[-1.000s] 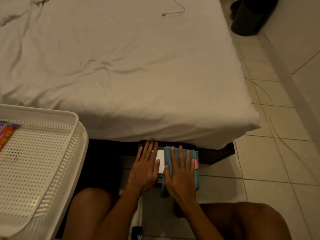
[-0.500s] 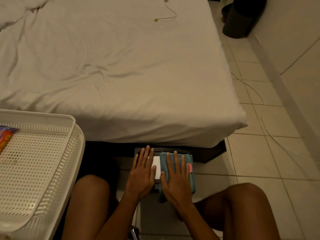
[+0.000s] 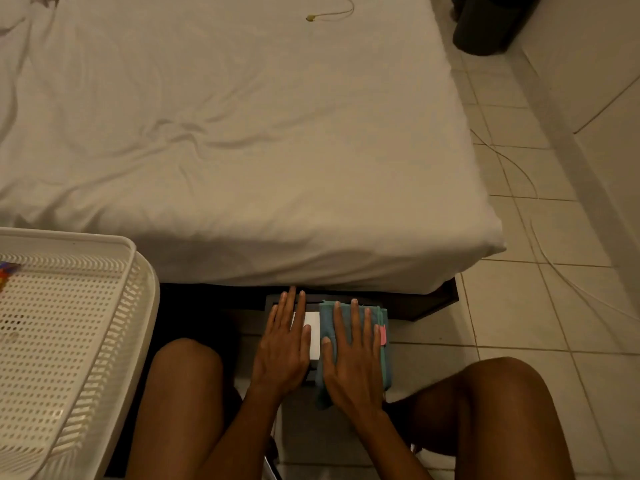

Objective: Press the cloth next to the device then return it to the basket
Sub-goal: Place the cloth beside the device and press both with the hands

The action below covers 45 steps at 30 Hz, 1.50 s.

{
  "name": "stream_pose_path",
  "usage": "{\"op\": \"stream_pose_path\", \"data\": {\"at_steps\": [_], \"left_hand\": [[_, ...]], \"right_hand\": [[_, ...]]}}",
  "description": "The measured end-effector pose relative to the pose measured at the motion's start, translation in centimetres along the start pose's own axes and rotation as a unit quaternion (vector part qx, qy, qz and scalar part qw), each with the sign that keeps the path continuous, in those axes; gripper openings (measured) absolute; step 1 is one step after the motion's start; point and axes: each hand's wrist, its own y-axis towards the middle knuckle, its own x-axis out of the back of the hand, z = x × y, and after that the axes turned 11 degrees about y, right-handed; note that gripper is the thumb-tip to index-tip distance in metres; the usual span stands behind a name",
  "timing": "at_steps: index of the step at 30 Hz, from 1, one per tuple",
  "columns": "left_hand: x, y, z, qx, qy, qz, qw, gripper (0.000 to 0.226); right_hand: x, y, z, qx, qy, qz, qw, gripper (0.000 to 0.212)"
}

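White perforated plastic formed the basket [image 3: 69,341], well left of both hands; the left hand [image 3: 282,351] lay flat, fingers spread, grasping nothing, on the white device [image 3: 311,336]; just right, the right hand [image 3: 353,362] pressed flat and unclenched on the folded teal cloth [image 3: 372,313] beside the device.

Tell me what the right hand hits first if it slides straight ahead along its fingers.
Likely the dark bed frame under the mattress edge. The right hand lies flat on the blue cloth, fingers pointing at the bed; the gap beyond the cloth looks short, but depth is unclear.
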Motion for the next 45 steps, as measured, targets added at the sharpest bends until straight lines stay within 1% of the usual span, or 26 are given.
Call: {"op": "stream_pose_path", "data": {"at_steps": [4, 9, 19, 23, 26, 33, 35, 38, 41, 43, 45], "left_hand": [[-0.1, -0.5, -0.6, 0.001, 0.012, 0.008, 1.000, 0.060], [0.0, -0.5, -0.5, 0.008, 0.015, 0.017, 1.000, 0.060], [0.1, -0.5, -0.7, 0.020, 0.013, 0.003, 1.000, 0.059], [0.2, -0.5, -0.9, 0.035, 0.017, 0.001, 0.999, 0.059], [0.2, -0.5, -0.8, 0.024, 0.024, 0.001, 0.999, 0.059], [-0.1, -0.4, -0.6, 0.009, 0.020, -0.014, 1.000, 0.060], [-0.1, -0.4, -0.6, 0.011, 0.019, -0.012, 1.000, 0.059], [-0.1, -0.6, -0.6, 0.015, 0.014, -0.010, 1.000, 0.060], [0.0, -0.4, -0.6, 0.011, 0.009, -0.012, 1.000, 0.059], [-0.1, -0.3, -0.6, 0.015, 0.003, -0.014, 1.000, 0.059], [-0.1, -0.3, -0.5, 0.019, -0.004, -0.015, 1.000, 0.058]], "right_hand": [[0.4, 1.3, 0.1, -0.004, 0.001, -0.027, 1.000, 0.063], [0.7, 1.5, 0.1, -0.005, 0.003, -0.012, 1.000, 0.064], [0.5, 1.6, 0.1, 0.001, 0.007, -0.018, 1.000, 0.067], [0.9, 0.2, -0.2, 0.007, 0.004, 0.005, 1.000, 0.067], [1.0, -1.2, -0.6, 0.013, -0.006, 0.026, 1.000, 0.067], [1.1, 3.1, -0.3, 0.038, -0.007, 0.013, 0.999, 0.064], [1.0, 1.6, -0.7, 0.030, -0.001, 0.000, 1.000, 0.064], [0.4, -1.3, -1.1, 0.032, -0.022, 0.013, 0.999, 0.065], [0.9, 1.4, -0.9, 0.053, -0.013, 0.030, 0.998, 0.063], [1.4, 3.2, -0.6, 0.048, 0.003, 0.023, 0.999, 0.063], [1.3, 2.1, -0.6, 0.035, 0.007, 0.009, 0.999, 0.062]]}}
